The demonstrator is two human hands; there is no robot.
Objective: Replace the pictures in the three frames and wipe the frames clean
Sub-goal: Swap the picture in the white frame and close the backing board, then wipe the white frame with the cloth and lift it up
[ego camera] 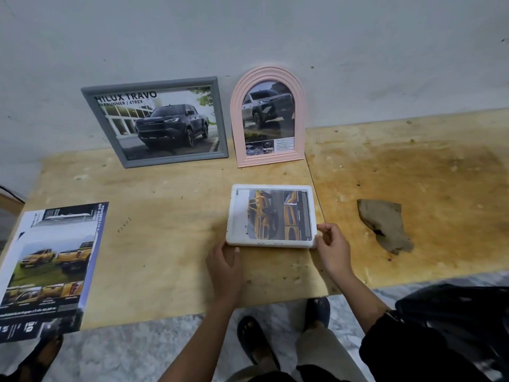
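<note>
Along the far edge of the pale plywood table, 2 frames lean upright against the grey wall. The grey rectangular frame stands on the left and holds a picture of a dark pickup truck. Just beside it on the right, the pink arched frame shows a grey pickup. At the near left, a large printed brochure sheet with yellow trucks lies flat, its near end hanging past the table edge. Well to the right, on a brown-stained patch of the wood, lies a crumpled brown cloth rag. Below the near edge, 2 feet in dark sandals stand on a mottled grey floor.

The white rectangular frame lies flat near the middle of the table, in front of the pink one. It is face up, with a yellow-truck picture inside and dark specks on its left border.

The right hand grasps its near-right corner, thumb on top and fingers curled at the edge. The left hand reaches its near-left corner, fingertips meeting the frame's edge. Whether those fingers curl round the edge or only touch it cannot be told.
</note>
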